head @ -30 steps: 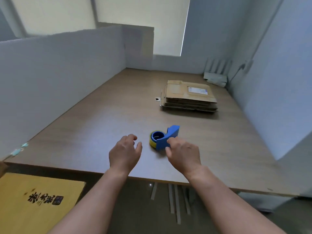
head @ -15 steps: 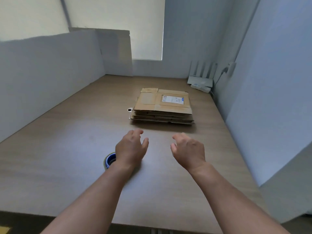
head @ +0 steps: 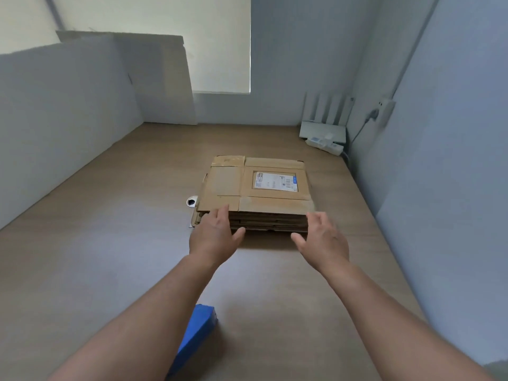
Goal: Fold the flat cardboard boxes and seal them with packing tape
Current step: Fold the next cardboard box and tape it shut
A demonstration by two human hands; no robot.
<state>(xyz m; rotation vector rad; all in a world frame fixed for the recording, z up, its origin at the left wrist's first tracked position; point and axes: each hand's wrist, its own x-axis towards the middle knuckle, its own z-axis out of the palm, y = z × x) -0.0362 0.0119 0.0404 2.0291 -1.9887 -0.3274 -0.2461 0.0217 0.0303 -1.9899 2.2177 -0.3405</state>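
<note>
Wood-topped desk (head: 110,243), hemmed by white partitions (head: 55,119): a person's left hand (head: 214,237) and right hand (head: 321,240) are both spread, fingers straight and thumbs out, holding nothing, one at each near corner of the stack of flat cardboard boxes (head: 269,224). The left fingertips (head: 224,214) lie over the front edge of the top box (head: 275,204); whether they press on it cannot be told. The right hand sits just beside the opposite corner, seemingly apart from it.

Set this wide, the hands look ready to take the top box by its two near corners and draw it off level. That would be the first step of the folding, none of which is yet done.

The stack lies mid-desk. Its top box carries a label and patches of old tape, and the lower layers are ragged at the left edge, so a lift may drag the sheet beneath. Bare desk between stack and person gives room to open a box. The blue tape dispenser (head: 196,334) lies near the front, partly behind the left forearm. A small white ring (head: 192,201) sits just left of the stack; a router (head: 323,132) and power strip (head: 325,143) sit in the far right corner, against the wall.
</note>
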